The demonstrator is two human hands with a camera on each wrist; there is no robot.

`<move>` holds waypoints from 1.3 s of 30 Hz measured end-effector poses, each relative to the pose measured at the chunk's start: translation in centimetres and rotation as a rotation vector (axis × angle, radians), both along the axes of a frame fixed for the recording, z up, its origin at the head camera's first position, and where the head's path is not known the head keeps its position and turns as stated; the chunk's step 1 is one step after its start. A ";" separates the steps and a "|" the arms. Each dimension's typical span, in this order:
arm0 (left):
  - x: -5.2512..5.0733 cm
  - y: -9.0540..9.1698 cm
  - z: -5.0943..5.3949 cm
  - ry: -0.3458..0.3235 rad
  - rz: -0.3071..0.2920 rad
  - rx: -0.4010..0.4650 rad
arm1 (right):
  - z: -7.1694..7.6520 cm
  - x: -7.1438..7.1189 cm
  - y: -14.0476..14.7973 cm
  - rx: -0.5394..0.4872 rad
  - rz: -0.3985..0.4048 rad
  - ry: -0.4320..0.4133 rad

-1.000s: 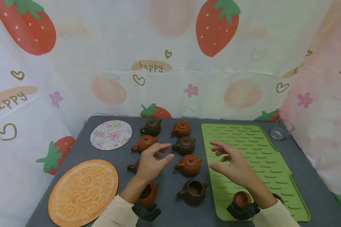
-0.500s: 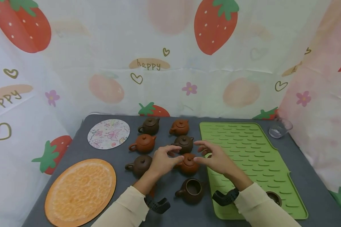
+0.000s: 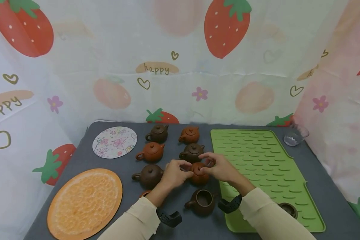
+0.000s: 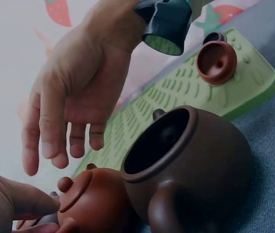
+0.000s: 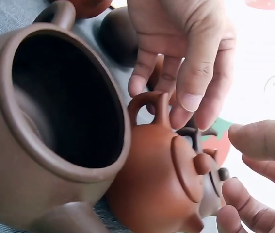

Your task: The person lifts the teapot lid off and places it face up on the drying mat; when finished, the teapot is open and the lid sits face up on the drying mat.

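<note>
Between the two hands stands a lidded orange-brown teapot (image 3: 199, 176) with a round knob. My left hand (image 3: 174, 174) is at its handle side, fingers loosely bent; in the right wrist view those fingers (image 5: 191, 97) hang beside the handle, and contact cannot be told. On the spout side my right hand (image 3: 220, 168) is spread, thumb near the lid; the left wrist view shows this hand (image 4: 81, 82) above the pot, holding nothing. Nearer the front edge sits an open dark brown teapot (image 3: 202, 202), its lid off.
Several other brown and orange teapots (image 3: 150, 151) stand in two columns. A green mat (image 3: 258, 160) at the right bears a dark lid (image 3: 288, 210) and an orange-brown lid (image 4: 217, 63). A glass pitcher (image 3: 294, 136) is behind it. Left are a floral disc (image 3: 115, 142) and an orange disc (image 3: 85, 203).
Both hands have moved inward and closed in around the orange-brown teapot, the right one coming leftward from over the green mat. The teapots have not moved.
</note>
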State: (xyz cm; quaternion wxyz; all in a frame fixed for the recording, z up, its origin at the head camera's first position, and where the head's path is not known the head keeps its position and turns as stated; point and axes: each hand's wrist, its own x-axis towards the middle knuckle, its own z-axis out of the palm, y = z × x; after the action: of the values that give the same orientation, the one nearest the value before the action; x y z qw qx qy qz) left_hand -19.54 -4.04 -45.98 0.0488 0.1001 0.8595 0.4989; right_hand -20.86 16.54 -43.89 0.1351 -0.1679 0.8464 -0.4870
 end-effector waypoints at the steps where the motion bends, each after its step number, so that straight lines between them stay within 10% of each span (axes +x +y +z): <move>1: 0.0 0.1 -0.1 0.005 0.007 -0.011 | -0.1 -0.1 -0.1 0.003 -0.001 -0.002; 14: -0.1 0.4 -0.8 -0.035 0.123 -0.128 | -1.1 -0.2 -0.6 0.050 0.035 0.059; 39: 0.0 0.3 -1.2 -0.040 0.128 -0.153 | -1.5 0.2 -1.5 0.193 -0.059 0.198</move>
State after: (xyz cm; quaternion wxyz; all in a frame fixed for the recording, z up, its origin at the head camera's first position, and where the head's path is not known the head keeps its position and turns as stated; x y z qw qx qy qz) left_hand -19.50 -3.78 -47.15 0.0414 0.0311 0.8986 0.4357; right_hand -20.68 15.00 -45.36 0.0520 -0.1765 0.9031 -0.3881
